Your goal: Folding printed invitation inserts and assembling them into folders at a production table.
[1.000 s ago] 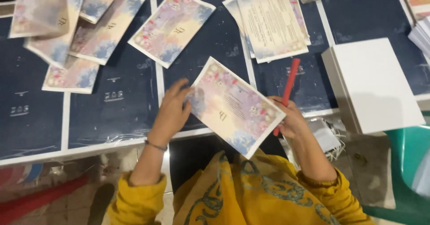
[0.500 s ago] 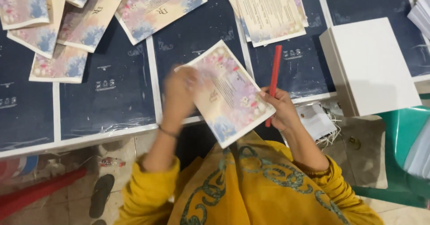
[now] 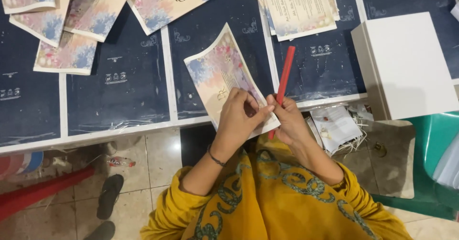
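Red stick (image 3: 283,80) upright, tilted slightly right, gripped low by right hand (image 3: 290,120).

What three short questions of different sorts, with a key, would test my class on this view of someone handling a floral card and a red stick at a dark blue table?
1. True or false: the right hand holds the red stick.
2. Multiple choice: the floral card under the left hand lies on (A) the green chair, (B) the dark blue table top, (C) the white box.
3. Fill in: right of the red stick, at the table's edge, stands a white ____.

Key
1. True.
2. B: it lies on the table top, with its near corner over the edge.
3. Box.
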